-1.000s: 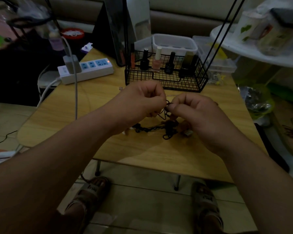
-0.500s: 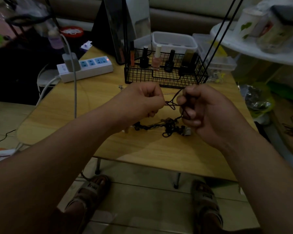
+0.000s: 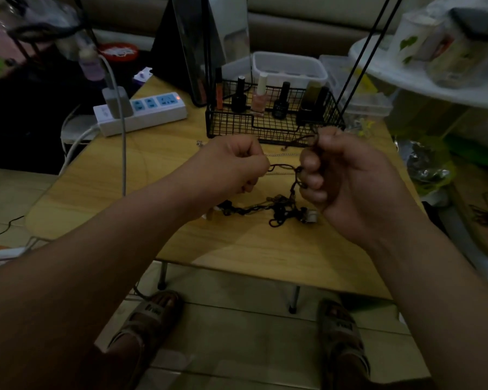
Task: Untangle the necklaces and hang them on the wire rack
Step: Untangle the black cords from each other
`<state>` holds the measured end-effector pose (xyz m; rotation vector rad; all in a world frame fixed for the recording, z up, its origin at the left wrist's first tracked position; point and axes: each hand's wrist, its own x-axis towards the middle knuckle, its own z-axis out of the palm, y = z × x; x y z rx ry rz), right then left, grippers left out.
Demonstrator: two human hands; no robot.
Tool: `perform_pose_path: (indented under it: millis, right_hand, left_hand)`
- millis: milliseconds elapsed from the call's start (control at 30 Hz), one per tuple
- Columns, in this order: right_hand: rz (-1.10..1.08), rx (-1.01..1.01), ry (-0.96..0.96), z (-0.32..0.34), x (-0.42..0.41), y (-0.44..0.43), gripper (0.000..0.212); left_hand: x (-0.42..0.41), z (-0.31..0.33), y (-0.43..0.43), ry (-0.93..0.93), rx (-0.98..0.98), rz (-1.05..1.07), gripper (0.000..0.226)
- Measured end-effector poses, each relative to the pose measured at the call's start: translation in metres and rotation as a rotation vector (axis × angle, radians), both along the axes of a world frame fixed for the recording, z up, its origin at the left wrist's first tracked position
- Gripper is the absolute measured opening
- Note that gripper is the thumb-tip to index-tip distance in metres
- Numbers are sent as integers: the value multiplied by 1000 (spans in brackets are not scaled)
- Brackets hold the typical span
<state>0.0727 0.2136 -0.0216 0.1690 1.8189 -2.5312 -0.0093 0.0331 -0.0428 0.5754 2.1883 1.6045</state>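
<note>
Head view, we note our left hand (image 3: 231, 167) and right hand (image 3: 347, 181) each pinching one dark cord (image 3: 283, 166), strung between them, tangled necklaces (image 3: 279, 211) (dim light) lying on the table (image 3: 237, 249), near the wire rack (image 3: 271, 128).

The left hand (image 3: 231, 167) and right hand (image 3: 350, 181) are bare, as are both forearms. The feet wear grey slides: the left sandal (image 3: 150, 313) and right sandal (image 3: 340, 322) each have a broad strap with dark lettering.
</note>
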Motion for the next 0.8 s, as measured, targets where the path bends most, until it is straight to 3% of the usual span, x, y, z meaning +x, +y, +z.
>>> perform_pose_path:
  millis: [267,367,433,567,667,800]
  right_hand:
    - [-49,-191,-66,0,-4,-3,32]
    - [-66,-228,-56,0,-7,-4,35]
    - [-89,-222,-47,0,-8,-3,36]
    - [-170,-210,-54,0,-9,6,32]
    - [-268,-199,-84,-2,-11,14,31]
    - [-361,-216,-101,-3,-14,23,31]
  left_hand:
    - [5,-4,10,-144,218,24,11]
    - [13,-5,21,-251,299,-75,29]
    - [17,-4,25,-270,272,-167,39]
    - [16,-5,18,-187,136,-175,31]
    - [17,-4,11,-114,97,-167,9]
    - [15,-1,9,-77,65,-135,13]
